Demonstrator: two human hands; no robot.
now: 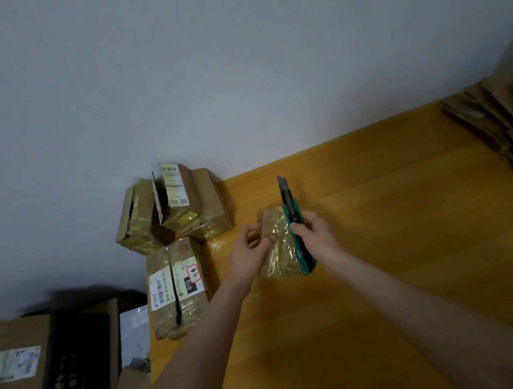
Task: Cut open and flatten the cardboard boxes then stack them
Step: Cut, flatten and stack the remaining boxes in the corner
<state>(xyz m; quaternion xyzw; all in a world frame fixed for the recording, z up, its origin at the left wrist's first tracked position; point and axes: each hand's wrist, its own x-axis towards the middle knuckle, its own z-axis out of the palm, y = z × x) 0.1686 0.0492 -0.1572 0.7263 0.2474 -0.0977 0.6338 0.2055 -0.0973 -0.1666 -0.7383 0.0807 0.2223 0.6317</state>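
A small taped cardboard box [277, 247] sits on the wooden table [382, 209] between my hands. My left hand [249, 248] pinches a flap at the box's left top edge. My right hand [315, 235] grips a green utility knife [295, 221] with its blade out and pointing away from me, held against the box's right side. A pile of flattened cardboard [509, 125] lies at the table's far right. Three taped boxes wait at the left: a labelled one [177, 287] lying near me and two [171, 206] leaning against the wall.
A black plastic crate [67, 379] and a large open cardboard box [9, 367] stand below the table's left edge, with loose packaging beside them. A grey wall [230, 66] closes off the far side of the table.
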